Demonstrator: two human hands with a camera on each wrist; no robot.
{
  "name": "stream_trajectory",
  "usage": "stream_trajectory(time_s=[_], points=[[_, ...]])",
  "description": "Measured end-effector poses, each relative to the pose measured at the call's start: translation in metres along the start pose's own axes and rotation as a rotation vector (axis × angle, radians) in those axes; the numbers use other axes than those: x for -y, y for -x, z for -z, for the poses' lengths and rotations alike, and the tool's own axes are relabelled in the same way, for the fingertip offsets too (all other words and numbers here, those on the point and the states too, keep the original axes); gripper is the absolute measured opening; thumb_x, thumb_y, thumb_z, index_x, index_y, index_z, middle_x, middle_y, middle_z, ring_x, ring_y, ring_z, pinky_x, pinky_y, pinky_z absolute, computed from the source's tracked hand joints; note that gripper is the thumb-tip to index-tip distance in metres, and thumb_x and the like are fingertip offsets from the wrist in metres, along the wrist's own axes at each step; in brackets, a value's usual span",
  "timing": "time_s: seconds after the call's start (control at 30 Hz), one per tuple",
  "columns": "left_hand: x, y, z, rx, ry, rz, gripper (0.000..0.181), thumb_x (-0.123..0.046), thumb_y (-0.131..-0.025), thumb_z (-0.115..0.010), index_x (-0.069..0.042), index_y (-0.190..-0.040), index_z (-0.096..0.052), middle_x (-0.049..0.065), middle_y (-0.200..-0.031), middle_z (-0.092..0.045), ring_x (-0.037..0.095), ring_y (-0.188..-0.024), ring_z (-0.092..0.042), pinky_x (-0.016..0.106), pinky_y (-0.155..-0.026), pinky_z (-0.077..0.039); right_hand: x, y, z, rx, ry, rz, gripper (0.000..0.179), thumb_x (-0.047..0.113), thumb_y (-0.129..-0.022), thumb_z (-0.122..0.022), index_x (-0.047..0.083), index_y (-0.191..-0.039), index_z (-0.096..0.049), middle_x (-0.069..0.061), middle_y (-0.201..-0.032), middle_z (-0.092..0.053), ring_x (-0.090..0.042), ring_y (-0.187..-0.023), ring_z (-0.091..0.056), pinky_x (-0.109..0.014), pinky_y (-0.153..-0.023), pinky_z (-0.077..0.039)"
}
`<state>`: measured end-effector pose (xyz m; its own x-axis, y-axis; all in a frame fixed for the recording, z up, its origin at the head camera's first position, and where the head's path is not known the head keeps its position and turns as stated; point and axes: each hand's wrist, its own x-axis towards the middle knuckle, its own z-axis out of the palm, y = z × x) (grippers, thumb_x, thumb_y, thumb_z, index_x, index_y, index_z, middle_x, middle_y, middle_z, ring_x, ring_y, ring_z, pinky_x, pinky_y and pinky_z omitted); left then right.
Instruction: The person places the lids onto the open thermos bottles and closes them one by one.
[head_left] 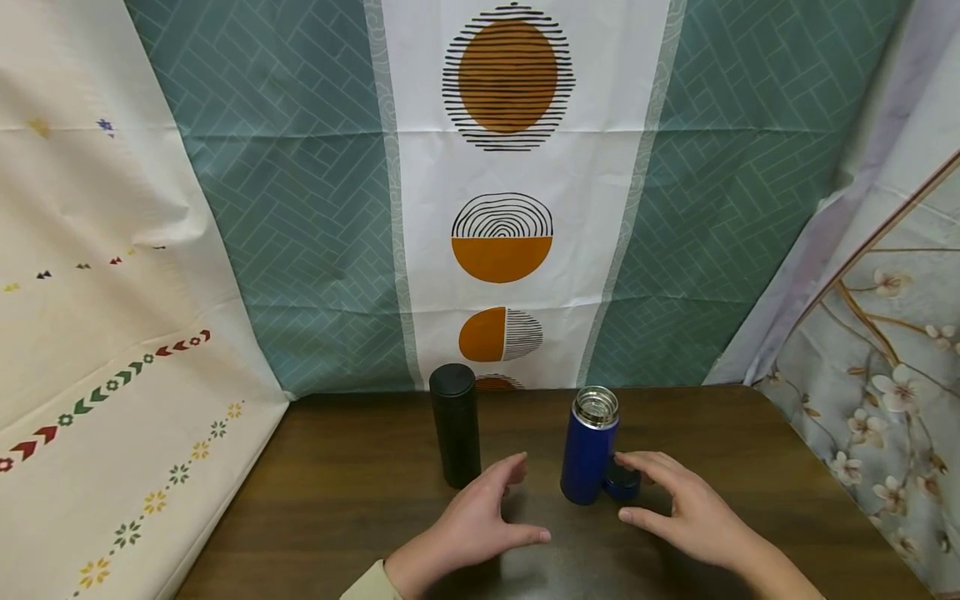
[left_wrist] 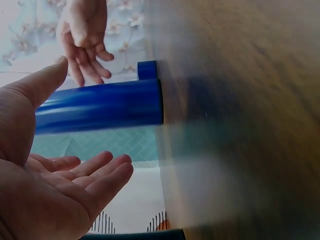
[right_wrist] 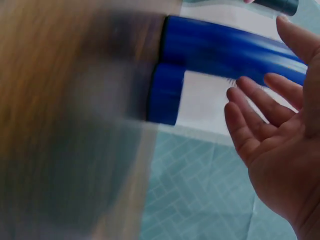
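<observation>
A blue thermos bottle point(head_left: 587, 454) stands upright on the wooden table, its lid off and its steel mouth showing. Close against its right side lies the blue lid point(head_left: 622, 478), also seen in the right wrist view as a short blue cylinder point(right_wrist: 166, 94). My left hand point(head_left: 483, 517) hovers left of the bottle, fingers extended and thumb apart, holding nothing. On the other side, my right hand point(head_left: 686, 508) is held near the lid with its fingers spread loosely; a gap separates it from the lid in the right wrist view. A black thermos point(head_left: 456, 429) stands behind my left hand.
The brown table point(head_left: 337, 475) ends at a patterned cloth backdrop point(head_left: 315, 250). A cream embroidered cloth point(head_left: 112, 375) hangs along the left side, and a floral cloth point(head_left: 885, 417) borders the right edge.
</observation>
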<state>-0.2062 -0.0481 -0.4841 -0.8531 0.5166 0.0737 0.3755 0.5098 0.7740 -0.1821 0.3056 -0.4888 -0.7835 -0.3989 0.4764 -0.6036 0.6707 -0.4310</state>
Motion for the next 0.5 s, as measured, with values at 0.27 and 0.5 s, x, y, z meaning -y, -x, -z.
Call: stream_trajectory(time_s=[0.27, 0.5], points=[[-0.005, -0.021, -0.009, -0.018, 0.029, -0.014, 0.1, -0.049, -0.088, -0.096, -0.014, -0.168, -0.045, 0.012, -0.157, -0.062, 0.031, -0.139, -0.065, 0.05, -0.112, -0.056, -0.016, 0.0, -0.003, 0.04, 0.122, -0.102, 0.079, 0.046, -0.088, -0.096, 0.015, -0.154, -0.064, -0.001, -0.147, -0.067, -0.029, -0.132, -0.066, -0.055, -0.097, -0.062], [-0.009, -0.041, -0.015, -0.024, 0.057, -0.01, 0.102, -0.049, -0.088, -0.096, -0.013, -0.168, -0.045, 0.008, -0.159, -0.061, 0.031, -0.14, -0.065, 0.051, -0.112, -0.056, -0.03, -0.008, -0.004, 0.129, 0.077, -0.185, 0.091, 0.051, -0.085, -0.097, 0.006, -0.155, -0.061, -0.015, -0.147, -0.066, -0.043, -0.134, -0.063, -0.069, -0.1, -0.056]])
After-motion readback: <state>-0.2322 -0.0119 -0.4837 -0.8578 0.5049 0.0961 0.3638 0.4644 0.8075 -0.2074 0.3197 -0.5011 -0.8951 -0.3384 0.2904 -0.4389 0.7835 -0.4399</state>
